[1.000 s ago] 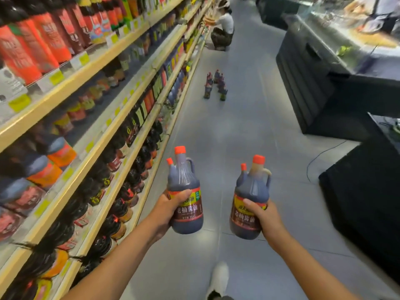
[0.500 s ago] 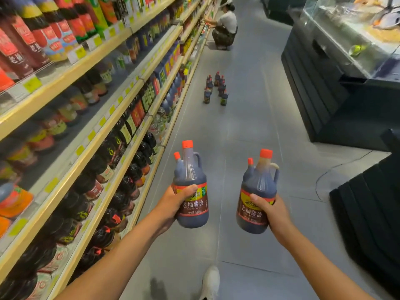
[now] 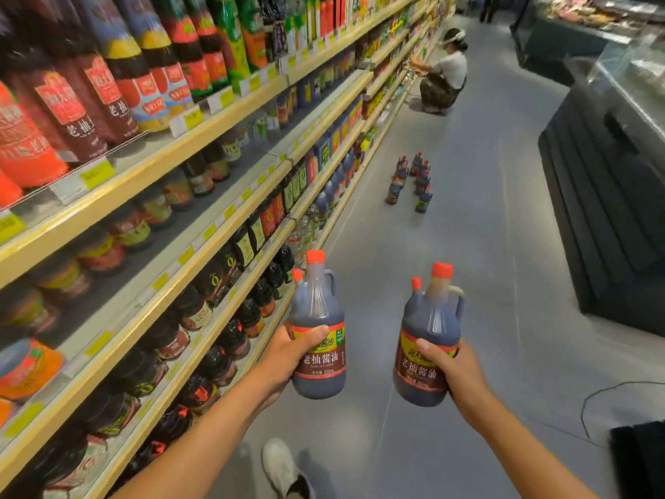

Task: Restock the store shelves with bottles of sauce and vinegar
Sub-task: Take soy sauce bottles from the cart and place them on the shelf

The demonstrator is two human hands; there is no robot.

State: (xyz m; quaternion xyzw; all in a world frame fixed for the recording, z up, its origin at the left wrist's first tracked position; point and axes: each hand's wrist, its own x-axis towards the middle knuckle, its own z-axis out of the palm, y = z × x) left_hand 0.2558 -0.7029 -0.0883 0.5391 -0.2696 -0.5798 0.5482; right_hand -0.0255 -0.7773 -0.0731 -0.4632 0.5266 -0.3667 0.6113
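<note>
1. Far left, the shelves (image 3: 201, 136) run down the aisle in four visible tiers, all packed with dark sauce bottles; far too many and too blurred to count.
2. Next, the left hand (image 3: 288, 358) grips one sauce bottle (image 3: 316, 318), upright, held in the air over the floor, just beside the lower shelf edges. The fingers are wrapped round the back of the label, thumb curled across the front.
3. That bottle shows two orange caps: a tall one and a small one beside it.
4. Down at the bottom edge, one pale shoe (image 3: 284, 470) on the grey floor (image 3: 485, 246).
5. Now the right hand (image 3: 453, 369) holds a second sauce bottle (image 3: 428, 340), tilted slightly, near the first but not touching. The thumb curls over the label, and the fingers close round the far side.
6. Two orange caps there too, and a side handle.
7. Further up the aisle, a cluster of bottles on the floor (image 3: 410, 181), roughly eight; an exact count is hard.
8. Beyond them, one crouching person (image 3: 442, 77) reaches into the shelves.
9. Far right, a dark display counter (image 3: 604, 181).
</note>
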